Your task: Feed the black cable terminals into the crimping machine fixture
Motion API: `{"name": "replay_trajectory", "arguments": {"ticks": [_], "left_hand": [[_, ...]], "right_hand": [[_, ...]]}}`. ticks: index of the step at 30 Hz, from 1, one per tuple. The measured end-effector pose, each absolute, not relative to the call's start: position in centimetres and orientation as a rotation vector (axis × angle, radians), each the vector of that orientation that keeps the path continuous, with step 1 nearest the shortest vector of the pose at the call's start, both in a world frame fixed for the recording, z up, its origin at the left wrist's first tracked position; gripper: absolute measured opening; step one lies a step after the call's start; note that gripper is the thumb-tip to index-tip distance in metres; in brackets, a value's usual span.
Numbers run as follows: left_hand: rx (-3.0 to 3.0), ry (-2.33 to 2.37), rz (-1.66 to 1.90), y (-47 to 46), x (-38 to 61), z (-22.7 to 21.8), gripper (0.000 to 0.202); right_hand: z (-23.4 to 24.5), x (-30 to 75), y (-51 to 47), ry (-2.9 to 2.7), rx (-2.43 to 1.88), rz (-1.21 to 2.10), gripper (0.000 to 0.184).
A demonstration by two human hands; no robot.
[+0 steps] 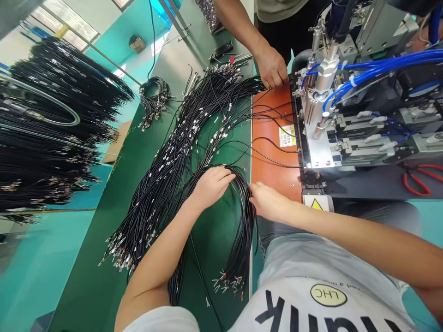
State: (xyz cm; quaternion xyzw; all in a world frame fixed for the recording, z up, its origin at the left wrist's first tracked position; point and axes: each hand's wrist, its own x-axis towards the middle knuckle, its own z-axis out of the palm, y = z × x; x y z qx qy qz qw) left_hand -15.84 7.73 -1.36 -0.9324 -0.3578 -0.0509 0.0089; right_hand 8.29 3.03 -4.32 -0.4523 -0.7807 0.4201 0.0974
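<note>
A thick bundle of thin black cables curves over the table's near edge, its stripped ends with white and red tips hanging low. My left hand lies on the top of this bend, fingers curled over the cables. At the bundle's right side, my right hand has its fingers closed against the outer cables; the fingertips are partly hidden. Beyond my left hand spreads a large heap of black cables with white labels and metal ends. Several single cables run from the heap across an orange plate into the machine.
A machine with metal cylinders and blue air hoses stands at right, red-handled pliers beside it. A co-worker's hand touches cables at the plate's far end. Hanging cable bunches fill the left, beside the green table.
</note>
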Motion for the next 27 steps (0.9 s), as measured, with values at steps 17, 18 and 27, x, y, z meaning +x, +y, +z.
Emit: {"name": "replay_trajectory", "arguments": {"ticks": [17, 18, 27], "left_hand": [[-2.074, -2.106, -1.022, 9.7, -14.0, 2.2, 0.025], [-2.029, -2.104, -1.006, 10.0, -14.4, 2.3, 0.027], [-2.313, -1.685, -0.456, 7.1, -6.5, 2.2, 0.063]], "right_hand": [[-1.9, 7.0, -1.1, -1.679, -0.571, 2.037, 0.030], [-1.3, 7.1, -1.0, -1.593, -0.574, 2.063, 0.017], [0.7, 15.9, 1.4, -1.064, -0.756, 2.273, 0.028]]}}
